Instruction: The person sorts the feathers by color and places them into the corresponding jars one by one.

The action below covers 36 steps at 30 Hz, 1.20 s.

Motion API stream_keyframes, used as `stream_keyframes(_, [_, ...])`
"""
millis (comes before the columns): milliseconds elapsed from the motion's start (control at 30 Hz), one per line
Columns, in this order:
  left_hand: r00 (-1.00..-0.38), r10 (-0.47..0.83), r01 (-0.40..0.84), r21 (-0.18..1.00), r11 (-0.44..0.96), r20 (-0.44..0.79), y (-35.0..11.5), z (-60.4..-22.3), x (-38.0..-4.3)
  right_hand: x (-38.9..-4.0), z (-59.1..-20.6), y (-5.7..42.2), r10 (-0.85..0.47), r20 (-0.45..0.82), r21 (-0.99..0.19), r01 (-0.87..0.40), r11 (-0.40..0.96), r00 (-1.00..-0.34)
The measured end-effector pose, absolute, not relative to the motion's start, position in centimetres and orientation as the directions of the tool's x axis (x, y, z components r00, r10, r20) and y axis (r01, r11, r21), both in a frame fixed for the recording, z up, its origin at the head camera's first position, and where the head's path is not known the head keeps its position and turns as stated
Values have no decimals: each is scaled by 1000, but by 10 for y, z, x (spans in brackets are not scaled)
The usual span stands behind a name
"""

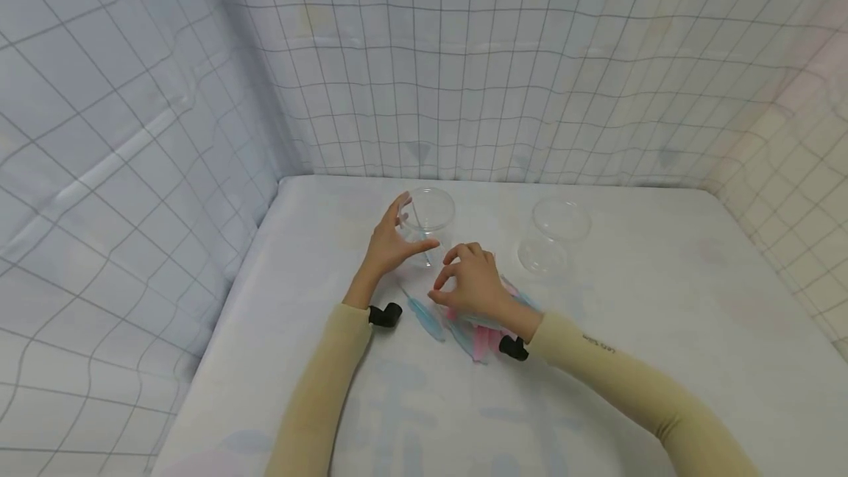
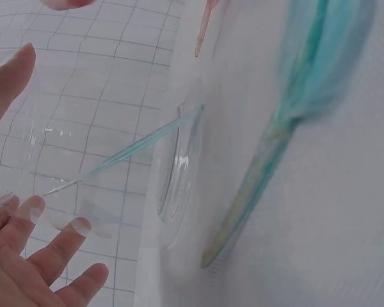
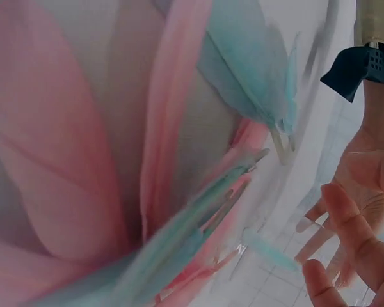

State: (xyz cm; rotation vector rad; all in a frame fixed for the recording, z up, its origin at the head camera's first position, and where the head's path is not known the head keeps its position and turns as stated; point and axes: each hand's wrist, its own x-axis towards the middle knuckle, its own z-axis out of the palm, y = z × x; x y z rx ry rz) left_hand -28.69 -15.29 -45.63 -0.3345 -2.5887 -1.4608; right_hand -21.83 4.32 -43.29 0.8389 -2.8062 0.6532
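My left hand (image 1: 391, 245) grips a clear plastic cup (image 1: 445, 218) standing on the table, thumb on the near side and fingers round the far left. Inside the cup leans a thin light-blue feather (image 2: 137, 147), its quill end up near the rim. My right hand (image 1: 473, 282) hovers just beside the cup, over a pile of pink feathers (image 3: 57, 147) and blue feathers (image 3: 243, 64). Its fingers are loosely bent, a gap shows between thumb and index finger, and I see nothing held there. A single blue feather (image 1: 427, 319) lies between my forearms.
Another clear cup (image 1: 536, 241) stands to the right, behind the feather pile. White cloth covers the table (image 1: 636, 285), and grid-patterned curtains (image 1: 503, 94) hang behind it and at both sides. A black wrist camera (image 1: 386, 315) sits at my left cuff.
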Motion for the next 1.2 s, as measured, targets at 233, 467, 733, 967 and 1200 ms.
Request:
stream_keyframes(233, [-970,123,244,831,500,211,-152,-455,-287,-214,-441,41,-513,100,-249,-521,817,-853])
stream_keyframes(467, [-969,135,246,829,502,206,-153,-454,-288,-213,-448,39,-522,64,-213,-522,826,-851])
stream_keyframes(733, [-968,134,249,834,492,211,-153,-455,-288,-214,-449,39,-501,53,-256,-496,830,-864])
stream_keyframes(967, [-969,136,245,839,487,205,-153,-455,-288,-217,-440,48,-487,54,-365,-472,803,-871])
stream_keyframes(1200, [-965,146,261,842,472,218,-154,-454,-288,-225,-413,61,-438,4,-567,-362,740,-899])
